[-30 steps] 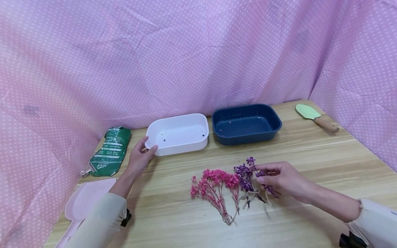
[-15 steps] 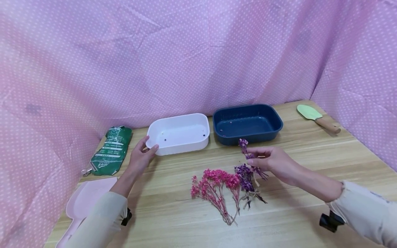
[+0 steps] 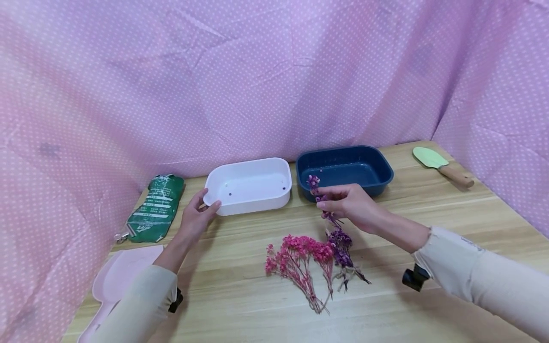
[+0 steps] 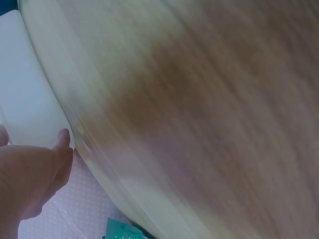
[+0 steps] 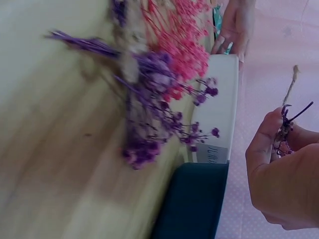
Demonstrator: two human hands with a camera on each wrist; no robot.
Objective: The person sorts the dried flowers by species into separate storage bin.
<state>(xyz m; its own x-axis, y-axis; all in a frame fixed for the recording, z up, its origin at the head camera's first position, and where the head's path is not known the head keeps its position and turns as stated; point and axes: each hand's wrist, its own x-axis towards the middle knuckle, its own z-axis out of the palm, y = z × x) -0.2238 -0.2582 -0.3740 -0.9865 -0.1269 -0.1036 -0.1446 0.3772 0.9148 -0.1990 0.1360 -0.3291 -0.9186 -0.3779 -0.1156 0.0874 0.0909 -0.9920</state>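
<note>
My right hand [image 3: 358, 207] pinches a small bunch of dried purple flowers [image 3: 313, 182] between thumb and fingers, above the wood table [image 3: 223, 286] and in front of the dark blue planter box [image 3: 380, 188]. In the right wrist view, stems and a bit of twine [image 5: 290, 87] stick out of that grip. At the near-left corner of the white planter box [image 3: 257, 205], my left hand [image 3: 197, 219] holds its end, thumb at the front. Below the right hand lie a pink dried-flower bunch [image 3: 300, 247] and more purple flowers [image 3: 341, 252], tied with twine.
A green printed bag [image 3: 155, 209] with a metal clip lies at the left, above a pink dustpan-like scoop [image 3: 122, 274] partly behind the left sleeve. At the far right sits a green trowel [image 3: 430, 157] with a wooden handle. Pink dotted cloth [image 3: 274, 81] hangs behind.
My right hand has lifted a purple bunch off the others and carried it left and away from me, toward the gap between the boxes. The left hand stays on the white box.
</note>
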